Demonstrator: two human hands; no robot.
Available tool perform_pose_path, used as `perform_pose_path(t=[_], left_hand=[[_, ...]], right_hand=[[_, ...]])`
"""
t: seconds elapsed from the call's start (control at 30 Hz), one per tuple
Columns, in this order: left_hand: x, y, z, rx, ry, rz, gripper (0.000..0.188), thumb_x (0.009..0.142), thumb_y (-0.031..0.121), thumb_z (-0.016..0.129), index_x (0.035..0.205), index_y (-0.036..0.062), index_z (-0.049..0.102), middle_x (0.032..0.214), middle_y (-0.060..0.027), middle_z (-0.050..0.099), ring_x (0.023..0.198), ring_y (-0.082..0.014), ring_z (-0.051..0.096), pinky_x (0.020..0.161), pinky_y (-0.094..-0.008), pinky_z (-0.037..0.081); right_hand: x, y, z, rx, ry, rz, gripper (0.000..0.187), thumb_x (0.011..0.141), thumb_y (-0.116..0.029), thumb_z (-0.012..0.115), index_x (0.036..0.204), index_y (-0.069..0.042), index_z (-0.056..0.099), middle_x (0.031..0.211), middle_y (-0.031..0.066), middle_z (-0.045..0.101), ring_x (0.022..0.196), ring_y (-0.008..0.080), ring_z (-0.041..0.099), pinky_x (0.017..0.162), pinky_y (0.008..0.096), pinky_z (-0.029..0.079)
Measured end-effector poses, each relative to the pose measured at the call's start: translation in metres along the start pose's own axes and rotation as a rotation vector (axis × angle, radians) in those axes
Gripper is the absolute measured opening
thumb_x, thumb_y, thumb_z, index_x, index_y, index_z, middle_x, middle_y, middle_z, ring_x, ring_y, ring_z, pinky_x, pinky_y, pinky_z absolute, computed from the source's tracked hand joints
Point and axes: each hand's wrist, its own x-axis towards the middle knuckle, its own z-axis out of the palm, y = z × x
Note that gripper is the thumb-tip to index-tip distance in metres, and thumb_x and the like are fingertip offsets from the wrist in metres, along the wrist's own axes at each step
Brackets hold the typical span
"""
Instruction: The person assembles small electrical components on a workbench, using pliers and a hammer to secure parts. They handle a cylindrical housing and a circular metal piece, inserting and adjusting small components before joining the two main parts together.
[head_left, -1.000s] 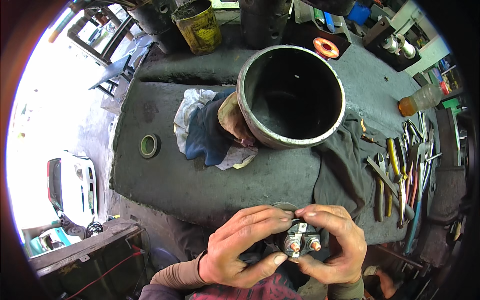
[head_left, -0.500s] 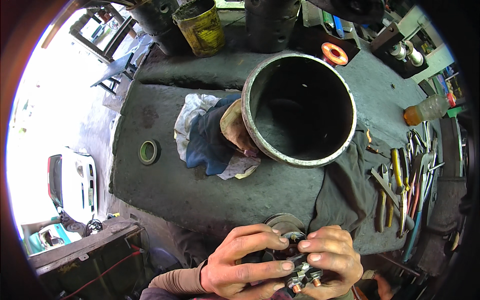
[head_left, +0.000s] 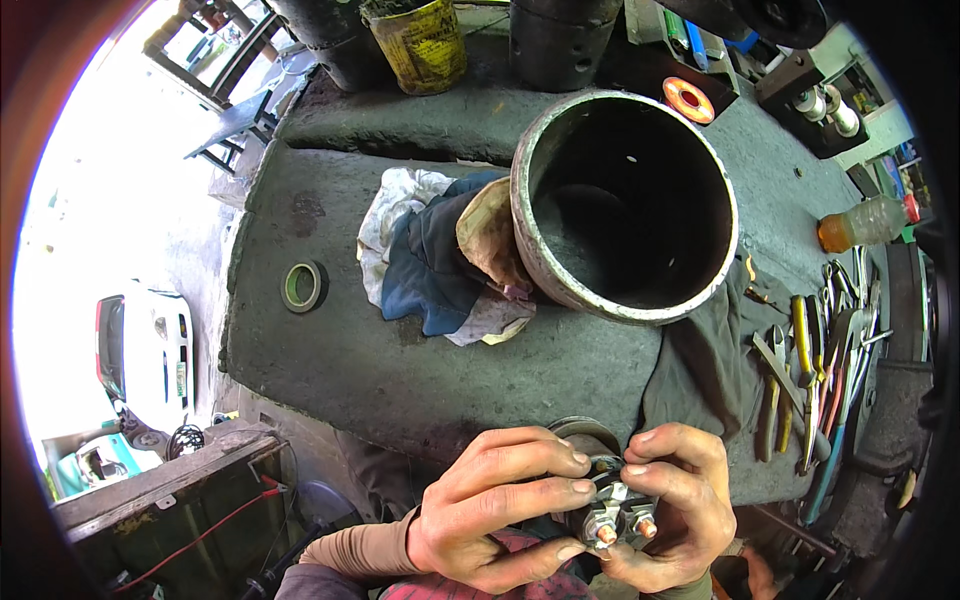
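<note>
My left hand (head_left: 490, 505) and my right hand (head_left: 690, 500) close around what looks like a starter motor (head_left: 622, 515), a dark metal unit held in front of my body near the bench's front edge. Two copper terminal studs with nuts (head_left: 606, 533) stick out of its end facing me. Left fingers lie across its top and side, with the thumb low beside the studs. On the other side, the right thumb and fingers pinch small parts near the top. A round rim (head_left: 588, 432) of dull metal shows just beyond my fingers. The fingertips hide much of the unit.
A big open metal cylinder (head_left: 520, 200) stands on the dark bench beside crumpled rags (head_left: 425, 265). A tape roll (head_left: 304, 287) lies left. Pliers and wrenches (head_left: 805, 370) crowd the right, near a bottle of amber liquid (head_left: 860, 225). A yellow bucket (head_left: 420, 50) stands behind.
The unit has tilted, so its copper studs now point more toward me and sit higher. My right fingers have lifted and bent at its top. The view has shifted slightly.
</note>
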Motion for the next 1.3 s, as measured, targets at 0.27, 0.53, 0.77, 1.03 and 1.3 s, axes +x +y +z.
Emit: perform_pose_path(t=[0.27,0.53,0.77,1.03,1.3], left_hand=[[0.003,-0.009,0.006,-0.048,0.04,0.052,0.052,0.081,0.02,0.096,0.118,-0.0074,0.073,0.117,-0.0255,0.075,0.108,-0.0388,0.076,0.092,-0.0469,0.064],[0.004,-0.011,0.006,-0.057,0.042,0.045,0.051,0.08,0.018,0.096,0.117,-0.0082,0.073,0.114,-0.0264,0.076,0.106,-0.0387,0.077,0.091,-0.0469,0.064],[0.004,-0.011,0.007,-0.073,0.042,0.039,0.051,0.079,0.016,0.096,0.116,-0.0082,0.073,0.113,-0.0266,0.077,0.105,-0.0387,0.077,0.09,-0.0472,0.064],[0.0,-0.009,0.003,-0.068,0.012,-0.001,0.051,0.078,0.015,0.097,0.118,-0.0068,0.073,0.116,-0.0256,0.077,0.107,-0.0387,0.076,0.092,-0.047,0.064],[0.0,-0.009,0.003,-0.07,0.009,-0.007,0.051,0.078,0.016,0.097,0.118,-0.0059,0.074,0.117,-0.0254,0.077,0.109,-0.039,0.076,0.093,-0.0472,0.063]], right_hand=[[-0.008,0.01,0.002,-0.011,-0.002,0.031,0.066,0.064,-0.019,0.097,0.122,0.005,0.076,0.128,0.0267,0.063,0.111,0.0305,0.07,0.092,0.038,0.059],[0.009,-0.004,-0.006,-0.036,-0.066,0.018,0.058,0.072,-0.018,0.089,0.124,0.006,0.076,0.131,0.0263,0.068,0.119,0.0391,0.069,0.103,0.0459,0.056],[0.009,-0.003,-0.006,-0.034,-0.06,0.019,0.059,0.072,-0.018,0.088,0.125,0.006,0.076,0.131,0.0267,0.068,0.119,0.0391,0.07,0.103,0.0461,0.055],[0.008,-0.004,-0.004,-0.049,-0.048,0.002,0.057,0.074,-0.018,0.088,0.124,0.007,0.076,0.128,0.0271,0.069,0.117,0.0388,0.07,0.101,0.0457,0.056],[0.008,-0.003,-0.004,-0.036,-0.041,-0.013,0.056,0.074,-0.017,0.088,0.124,0.008,0.075,0.128,0.0273,0.069,0.116,0.0391,0.07,0.1,0.0459,0.056]])
